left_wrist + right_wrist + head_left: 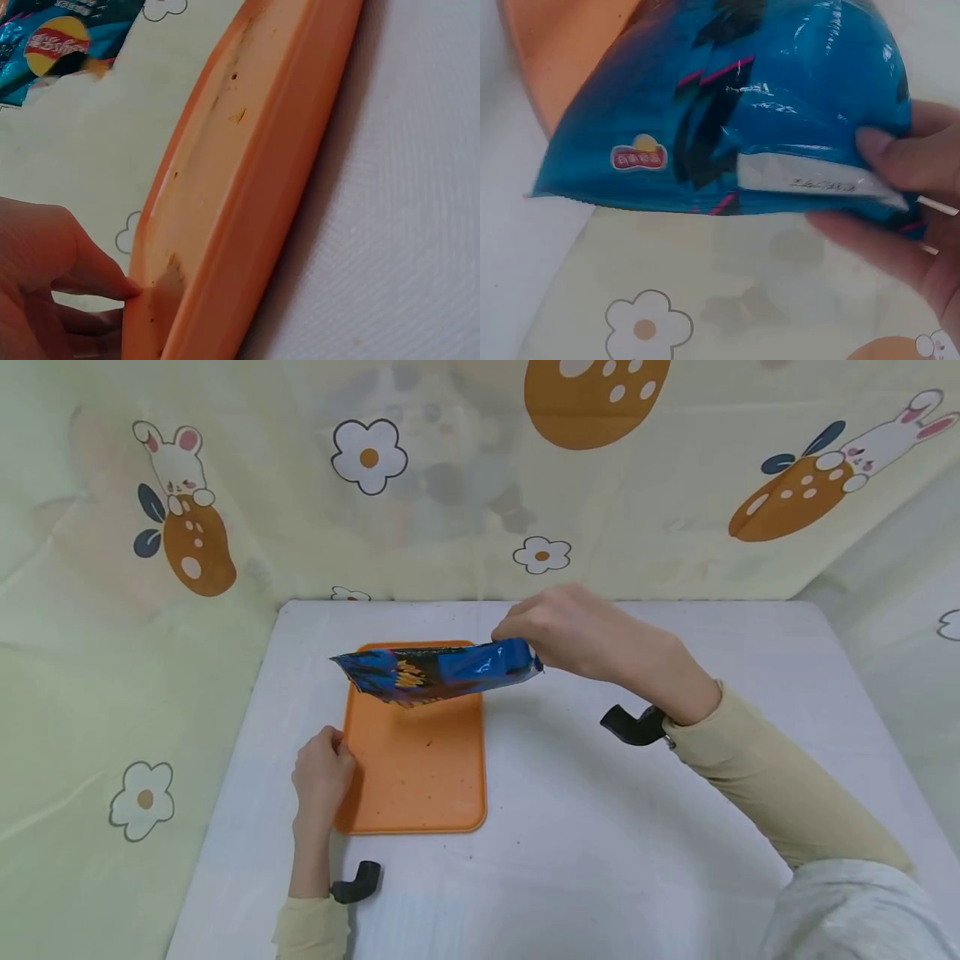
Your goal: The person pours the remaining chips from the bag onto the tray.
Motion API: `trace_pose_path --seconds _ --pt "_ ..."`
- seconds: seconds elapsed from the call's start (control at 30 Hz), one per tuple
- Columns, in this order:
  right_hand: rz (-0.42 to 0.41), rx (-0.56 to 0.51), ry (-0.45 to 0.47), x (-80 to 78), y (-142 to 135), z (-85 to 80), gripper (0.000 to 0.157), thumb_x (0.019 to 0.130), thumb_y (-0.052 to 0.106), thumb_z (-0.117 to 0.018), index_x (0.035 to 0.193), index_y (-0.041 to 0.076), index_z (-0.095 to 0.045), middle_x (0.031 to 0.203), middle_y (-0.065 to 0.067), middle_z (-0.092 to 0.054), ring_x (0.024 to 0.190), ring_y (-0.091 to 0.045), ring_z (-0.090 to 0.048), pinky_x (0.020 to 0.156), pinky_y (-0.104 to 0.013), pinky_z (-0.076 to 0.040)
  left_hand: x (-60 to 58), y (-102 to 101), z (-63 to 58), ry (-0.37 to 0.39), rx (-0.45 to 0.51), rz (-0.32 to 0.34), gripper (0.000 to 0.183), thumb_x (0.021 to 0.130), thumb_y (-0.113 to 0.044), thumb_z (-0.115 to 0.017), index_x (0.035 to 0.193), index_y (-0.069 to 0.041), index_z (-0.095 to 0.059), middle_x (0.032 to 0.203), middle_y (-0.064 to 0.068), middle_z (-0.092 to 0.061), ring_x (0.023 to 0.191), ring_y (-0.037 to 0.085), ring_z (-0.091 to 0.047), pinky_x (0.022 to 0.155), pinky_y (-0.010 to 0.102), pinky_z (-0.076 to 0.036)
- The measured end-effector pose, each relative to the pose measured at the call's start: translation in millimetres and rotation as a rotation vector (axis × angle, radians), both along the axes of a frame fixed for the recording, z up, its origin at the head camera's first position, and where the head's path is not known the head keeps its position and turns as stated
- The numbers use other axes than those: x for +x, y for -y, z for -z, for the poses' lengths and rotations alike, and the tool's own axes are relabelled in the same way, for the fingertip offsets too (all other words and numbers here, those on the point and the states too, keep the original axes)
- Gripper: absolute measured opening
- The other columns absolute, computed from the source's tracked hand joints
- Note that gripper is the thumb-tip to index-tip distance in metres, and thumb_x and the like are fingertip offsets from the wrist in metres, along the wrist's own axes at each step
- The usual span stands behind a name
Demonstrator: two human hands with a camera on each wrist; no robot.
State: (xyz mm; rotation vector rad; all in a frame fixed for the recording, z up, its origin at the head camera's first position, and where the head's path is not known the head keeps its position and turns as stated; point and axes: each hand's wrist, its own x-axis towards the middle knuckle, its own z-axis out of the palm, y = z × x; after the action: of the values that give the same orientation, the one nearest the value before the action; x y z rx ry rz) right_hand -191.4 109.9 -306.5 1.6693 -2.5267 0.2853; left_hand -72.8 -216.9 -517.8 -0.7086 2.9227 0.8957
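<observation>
Packet (450, 672) hangs pinched by your right hand (577, 631) over tray (416, 768) your left hand (322, 777) grips at 9 o'clock; likely positioning, next needs steadiness.

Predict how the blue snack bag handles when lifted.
The blue snack bag is probably flexible: its film looks thin and wrinkled. It may slip, as the surface is glossy. Likely light for its size, since the right hand holds it up by one end.
</observation>
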Motion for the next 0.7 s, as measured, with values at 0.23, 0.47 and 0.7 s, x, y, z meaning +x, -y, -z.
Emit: trace_pose_path --seconds 0.23,0.47,0.7 --pt "0.008 -0.012 0.006 -0.5 0.8 1.8 0.021 0.084 -0.008 -0.077 0.098 0.008 -0.075 0.091 -0.005 -0.076 0.074 -0.018 -0.065 0.064 -0.032 -0.056 -0.7 0.0 -0.5 0.011 0.009 -0.003 0.024 0.098 -0.005 -0.051 0.114 0.006 -0.065 0.103 0.025 -0.069 0.088 0.037 -0.063 0.077 0.051 -0.053" --pt "0.033 -0.001 0.009 0.0 0.6 1.8 0.030 0.085 -0.015 -0.069 0.104 0.007 -0.077 0.096 -0.007 -0.078 0.075 -0.020 -0.067 0.062 -0.032 -0.056 -0.1 -0.4 -1.0 0.001 0.021 0.000 0.023 0.099 -0.005 -0.051 0.113 0.006 -0.066 0.100 0.024 -0.068 0.084 0.035 -0.062 0.074 0.049 -0.053" --pt "0.052 0.048 0.002 2.0 1.0 1.0 0.026 0.083 -0.006 -0.078 0.104 0.009 -0.076 0.095 -0.007 -0.078 0.075 -0.019 -0.066 0.063 -0.032 -0.057 0.7 -1.6 -1.1 0.005 0.028 -0.012 0.022 0.101 -0.006 -0.052 0.114 0.005 -0.066 0.100 0.023 -0.068 0.084 0.034 -0.061 0.074 0.045 -0.052"
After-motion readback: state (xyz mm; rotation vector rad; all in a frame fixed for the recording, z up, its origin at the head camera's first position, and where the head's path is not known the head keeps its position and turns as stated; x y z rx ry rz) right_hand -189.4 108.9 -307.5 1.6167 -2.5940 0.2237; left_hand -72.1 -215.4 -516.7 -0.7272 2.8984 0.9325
